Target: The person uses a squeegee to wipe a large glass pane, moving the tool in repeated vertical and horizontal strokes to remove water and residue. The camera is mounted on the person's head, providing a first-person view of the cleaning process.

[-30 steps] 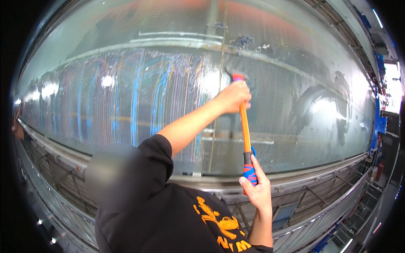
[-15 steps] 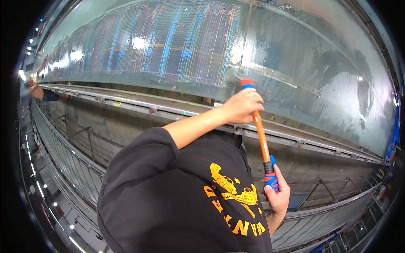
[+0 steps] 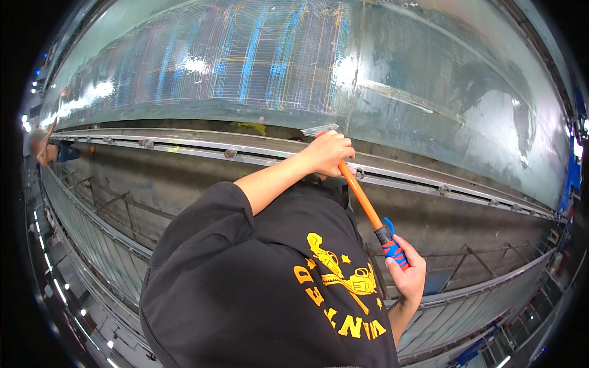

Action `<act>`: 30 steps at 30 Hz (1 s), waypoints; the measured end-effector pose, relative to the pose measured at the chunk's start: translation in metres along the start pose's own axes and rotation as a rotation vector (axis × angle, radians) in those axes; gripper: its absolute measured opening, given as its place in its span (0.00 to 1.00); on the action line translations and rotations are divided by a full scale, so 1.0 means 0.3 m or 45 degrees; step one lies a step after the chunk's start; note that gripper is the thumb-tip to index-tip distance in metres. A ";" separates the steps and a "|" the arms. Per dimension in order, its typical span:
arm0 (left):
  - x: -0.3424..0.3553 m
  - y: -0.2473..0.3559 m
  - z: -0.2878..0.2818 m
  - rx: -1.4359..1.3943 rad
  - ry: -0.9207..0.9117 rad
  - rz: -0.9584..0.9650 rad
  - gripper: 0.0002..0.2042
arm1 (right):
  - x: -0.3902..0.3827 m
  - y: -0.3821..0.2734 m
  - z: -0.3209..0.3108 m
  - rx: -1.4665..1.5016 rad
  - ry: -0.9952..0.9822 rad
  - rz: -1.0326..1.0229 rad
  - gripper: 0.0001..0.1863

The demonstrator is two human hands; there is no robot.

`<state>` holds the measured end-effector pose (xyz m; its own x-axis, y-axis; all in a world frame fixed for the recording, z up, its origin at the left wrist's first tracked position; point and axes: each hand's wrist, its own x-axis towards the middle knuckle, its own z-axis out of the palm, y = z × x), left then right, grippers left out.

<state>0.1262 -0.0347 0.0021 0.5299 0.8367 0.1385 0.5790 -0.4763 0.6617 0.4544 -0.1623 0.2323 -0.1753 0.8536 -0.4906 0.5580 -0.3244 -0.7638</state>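
Student: Tool position in the head view?

Tutor: An orange-handled tool [image 3: 362,195] is held slantwise, its flat tip [image 3: 319,130] at one o'clock, its red-and-blue grip [image 3: 396,253] at four.

Student: How is it grasped?

Tutor: Its shaft is enclosed near the tip by the left hand [image 3: 331,152]; the grip is clasped by the right hand [image 3: 410,272]. A glossy, colour-streaked panel [image 3: 257,61] is seen at twelve o'clock, edged by a metal rail [image 3: 190,147].

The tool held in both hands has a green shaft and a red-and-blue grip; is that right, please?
Not quite: the head view shows an orange shaft. The left hand and right hand do hold the tool, and its grip is red and blue.
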 end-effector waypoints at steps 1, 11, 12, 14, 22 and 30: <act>-0.002 -0.012 -0.013 -0.012 -0.039 0.019 0.23 | 0.000 -0.013 0.017 -0.062 0.051 -0.028 0.29; 0.042 -0.085 -0.051 -0.093 0.022 0.316 0.21 | -0.102 -0.050 0.253 0.778 0.266 0.517 0.29; 0.048 -0.088 -0.043 -0.094 0.022 0.334 0.21 | -0.108 -0.083 0.273 0.752 0.251 0.495 0.29; 0.037 -0.086 -0.021 -0.124 0.015 0.313 0.22 | -0.132 -0.141 0.316 0.400 0.313 0.416 0.29; -0.060 -0.097 0.010 0.033 0.023 0.206 0.26 | -0.097 -0.191 0.345 -0.574 0.362 -0.338 0.25; 0.005 -0.166 0.000 0.117 0.138 0.314 0.22 | -0.031 -0.097 0.390 -0.342 0.391 -0.277 0.22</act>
<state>0.0982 -0.0097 -0.0305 0.5952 0.7142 0.3683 0.4972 -0.6874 0.5293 0.3448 -0.2085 0.2100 -0.0856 0.9845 -0.1532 0.7324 -0.0421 -0.6795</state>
